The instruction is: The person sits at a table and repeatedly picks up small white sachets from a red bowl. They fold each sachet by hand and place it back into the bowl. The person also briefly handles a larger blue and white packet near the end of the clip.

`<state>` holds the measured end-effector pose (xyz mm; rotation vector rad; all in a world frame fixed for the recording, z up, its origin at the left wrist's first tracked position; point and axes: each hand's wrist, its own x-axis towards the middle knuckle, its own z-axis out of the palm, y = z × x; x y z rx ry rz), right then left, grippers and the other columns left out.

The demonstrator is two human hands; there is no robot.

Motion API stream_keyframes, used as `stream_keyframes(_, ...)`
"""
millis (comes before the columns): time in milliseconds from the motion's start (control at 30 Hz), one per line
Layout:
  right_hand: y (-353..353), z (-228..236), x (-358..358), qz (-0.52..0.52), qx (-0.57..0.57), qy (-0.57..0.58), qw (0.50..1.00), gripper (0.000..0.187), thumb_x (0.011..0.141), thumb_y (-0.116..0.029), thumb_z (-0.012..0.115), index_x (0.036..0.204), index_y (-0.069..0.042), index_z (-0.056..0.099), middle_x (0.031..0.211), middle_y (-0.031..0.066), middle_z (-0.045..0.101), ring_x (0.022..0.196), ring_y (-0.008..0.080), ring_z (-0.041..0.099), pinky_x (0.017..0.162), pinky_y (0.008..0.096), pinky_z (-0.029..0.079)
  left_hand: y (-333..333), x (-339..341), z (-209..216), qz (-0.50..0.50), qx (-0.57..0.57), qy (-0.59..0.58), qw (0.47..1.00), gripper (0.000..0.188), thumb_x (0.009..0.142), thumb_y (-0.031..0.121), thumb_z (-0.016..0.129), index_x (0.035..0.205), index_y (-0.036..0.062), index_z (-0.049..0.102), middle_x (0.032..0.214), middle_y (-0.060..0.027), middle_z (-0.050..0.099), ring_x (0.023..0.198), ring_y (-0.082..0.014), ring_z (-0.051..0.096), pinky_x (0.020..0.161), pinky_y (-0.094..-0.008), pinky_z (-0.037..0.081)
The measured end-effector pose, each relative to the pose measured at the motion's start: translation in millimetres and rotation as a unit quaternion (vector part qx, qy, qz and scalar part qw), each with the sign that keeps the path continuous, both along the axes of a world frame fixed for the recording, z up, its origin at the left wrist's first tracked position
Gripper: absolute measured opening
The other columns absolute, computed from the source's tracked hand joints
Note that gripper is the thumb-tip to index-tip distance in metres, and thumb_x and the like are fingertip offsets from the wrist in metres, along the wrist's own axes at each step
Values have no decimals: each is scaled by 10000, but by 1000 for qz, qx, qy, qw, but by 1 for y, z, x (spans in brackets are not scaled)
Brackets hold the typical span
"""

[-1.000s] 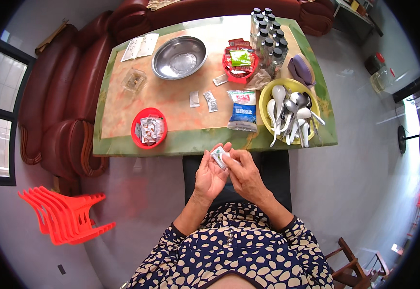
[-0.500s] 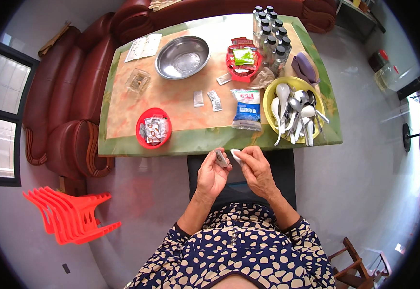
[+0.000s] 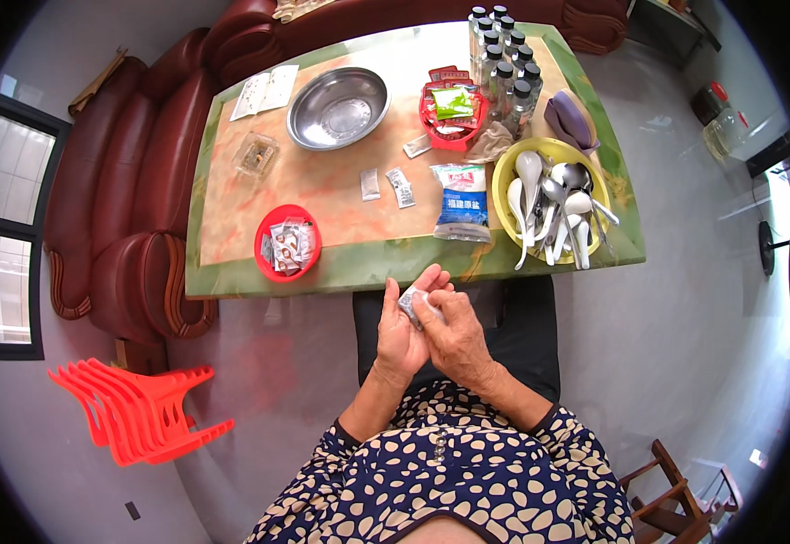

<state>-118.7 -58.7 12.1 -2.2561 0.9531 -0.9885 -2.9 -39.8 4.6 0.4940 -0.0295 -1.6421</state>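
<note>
Head view shows both hands, left hand [image 3: 401,337] and right hand [image 3: 454,335], pinching a small sachet [image 3: 410,302] just below the worktop [image 3: 340,263] edge, seemingly unopened yet, two sachets [image 3: 386,186] waiting beside the red dish [image 3: 288,243].

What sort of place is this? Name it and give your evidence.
Probably a home living room used for food prep. A dark red sofa flanks a low green-edged table bearing a steel bowl, a yellow bowl of spoons and small bottles.
</note>
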Motion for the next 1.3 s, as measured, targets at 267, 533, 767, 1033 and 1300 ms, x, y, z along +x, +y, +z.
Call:
stream_keyframes(267, -10, 4, 4, -34, -12, 11, 999, 421, 743, -66, 666, 1161, -23, 628, 1034, 117, 535, 964, 289, 544, 823, 382, 474, -3, -5, 8, -18, 44, -8, 999, 690, 1015, 524, 210, 1410, -21, 358, 1412, -180, 434, 1331, -305, 386, 1134, -410, 297)
stream_keyframes(533, 8, 3, -11, 74, 44, -10, 996, 416, 729, 34, 628, 1145, 9, 617, 1011, 136, 533, 902, 292, 531, 756, 360, 468, -1, 19, -28, 9, -70, 69, 995, 736, 983, 596, 188, 1406, 21, 370, 1399, -198, 446, 1313, -334, 413, 1074, -466, 371)
stream_keyframes(767, 6, 4, -9, 27, 66, 38, 997, 391, 732, 48, 628, 1120, 3, 612, 991, 136, 529, 897, 297, 529, 785, 370, 466, -2, 8, -16, 34, 33, -28, 998, 586, 1007, 484, 339, 1387, 41, 395, 1378, -197, 465, 1300, -341, 427, 1066, -490, 382)
stream_keyframes(1033, -6, 0, -1, -21, -24, 39, 999, 395, 755, -40, 645, 1148, -5, 625, 1024, 123, 553, 912, 297, 549, 757, 375, 473, 3, -14, -5, -21, 45, -59, 997, 653, 1014, 517, 238, 1424, 19, 334, 1414, -187, 429, 1319, -322, 403, 1108, -433, 339)
stream_keyframes(1300, 9, 0, -10, 96, 43, 50, 993, 400, 739, 16, 633, 1137, -10, 624, 1026, 131, 539, 926, 297, 532, 761, 374, 468, 1, 10, -26, 40, 53, -46, 997, 602, 1016, 501, 240, 1376, 43, 387, 1428, -194, 417, 1312, -329, 420, 1064, -460, 395)
